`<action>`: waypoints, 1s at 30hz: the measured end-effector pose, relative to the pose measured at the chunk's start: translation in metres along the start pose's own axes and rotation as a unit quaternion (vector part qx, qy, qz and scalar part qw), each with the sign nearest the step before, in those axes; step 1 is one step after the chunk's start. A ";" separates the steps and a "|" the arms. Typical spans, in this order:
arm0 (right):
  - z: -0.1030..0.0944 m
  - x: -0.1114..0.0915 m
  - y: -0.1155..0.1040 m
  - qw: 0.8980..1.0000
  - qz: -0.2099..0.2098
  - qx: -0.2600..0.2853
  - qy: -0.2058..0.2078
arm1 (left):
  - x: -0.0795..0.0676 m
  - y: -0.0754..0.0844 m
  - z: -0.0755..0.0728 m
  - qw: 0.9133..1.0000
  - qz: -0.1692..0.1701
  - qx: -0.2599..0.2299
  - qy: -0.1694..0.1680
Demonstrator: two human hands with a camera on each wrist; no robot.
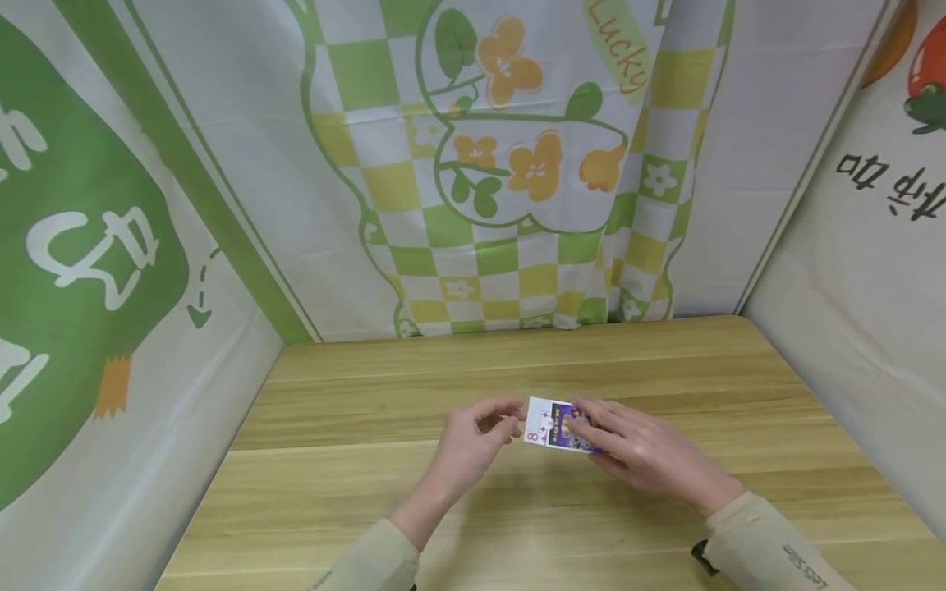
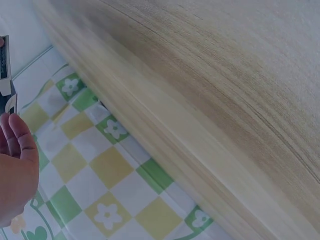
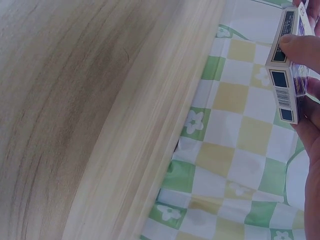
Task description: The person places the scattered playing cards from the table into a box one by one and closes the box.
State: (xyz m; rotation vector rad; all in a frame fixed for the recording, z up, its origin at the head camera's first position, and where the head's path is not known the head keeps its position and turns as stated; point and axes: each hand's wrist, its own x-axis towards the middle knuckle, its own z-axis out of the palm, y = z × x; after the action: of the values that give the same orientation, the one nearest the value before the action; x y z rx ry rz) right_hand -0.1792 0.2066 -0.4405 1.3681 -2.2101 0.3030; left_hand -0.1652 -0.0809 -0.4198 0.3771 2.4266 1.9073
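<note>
In the head view, my right hand grips a small card box with a purple picture on its top, above the wooden table. From the box's left end sticks a white playing card with a red 8. The right wrist view shows the thumb pressing one side of the box and fingers under the other; a barcode marks its end. My left hand is just left of the card, fingers loosely bent, fingertips right at the card's edge. In the left wrist view, that hand shows only partly.
The wooden table extends around both hands. A checked green and yellow cloth hangs behind its far edge. Printed fabric walls stand on the left and right.
</note>
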 end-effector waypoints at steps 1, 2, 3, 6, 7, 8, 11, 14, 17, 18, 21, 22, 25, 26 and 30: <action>0.000 0.000 0.000 1.000 -0.002 0.000 0.002 | -0.001 0.000 0.000 1.000 -0.002 -0.001 -0.009; -0.001 0.000 0.000 1.000 -0.002 -0.001 0.002 | -0.002 0.001 0.000 1.000 -0.002 -0.002 -0.017; -0.001 0.001 -0.001 1.000 -0.003 -0.001 0.003 | -0.002 0.001 0.001 1.000 -0.001 -0.002 -0.025; -0.002 0.001 -0.001 1.000 -0.006 -0.002 0.007 | -0.004 0.000 0.001 0.999 0.005 0.003 -0.043; -0.002 0.001 -0.001 1.000 -0.006 -0.001 0.008 | -0.005 0.000 0.001 0.999 0.006 0.006 -0.048; -0.002 0.002 -0.002 1.000 -0.004 -0.002 0.006 | -0.005 -0.001 0.001 0.998 0.008 0.008 -0.054; -0.002 0.002 -0.002 1.000 -0.003 -0.002 0.007 | -0.005 -0.002 0.002 0.997 0.014 0.015 -0.074; -0.002 0.002 -0.002 1.000 -0.003 -0.003 0.012 | -0.006 -0.002 0.002 0.995 0.018 0.028 -0.099; -0.002 0.002 -0.002 1.000 -0.004 -0.001 0.015 | -0.006 -0.002 0.002 0.993 0.017 0.041 -0.114; -0.002 0.002 -0.002 1.000 -0.002 -0.002 0.012 | -0.007 -0.002 0.002 0.992 0.014 0.044 -0.114; -0.002 0.001 -0.002 1.000 0.006 -0.003 0.002 | -0.008 -0.002 0.002 0.995 0.013 0.035 -0.097; -0.002 0.001 -0.002 1.000 0.008 -0.004 0.000 | -0.008 -0.002 0.001 0.996 0.013 0.031 -0.088; -0.003 0.001 -0.003 1.000 0.012 -0.005 0.003 | -0.008 -0.001 0.001 0.998 0.023 0.012 -0.056; -0.003 0.002 -0.003 1.000 0.014 -0.005 0.005 | -0.008 -0.001 0.001 0.999 0.025 0.006 -0.043; -0.003 0.005 -0.002 0.999 0.022 -0.004 0.024 | -0.008 -0.001 0.001 1.000 0.026 -0.008 0.006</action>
State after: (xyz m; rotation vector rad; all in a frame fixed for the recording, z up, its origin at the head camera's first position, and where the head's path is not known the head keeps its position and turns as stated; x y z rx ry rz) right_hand -0.1778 0.2034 -0.4355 1.2959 -2.2014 0.3383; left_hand -0.1572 -0.0816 -0.4221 0.4333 2.4315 1.9519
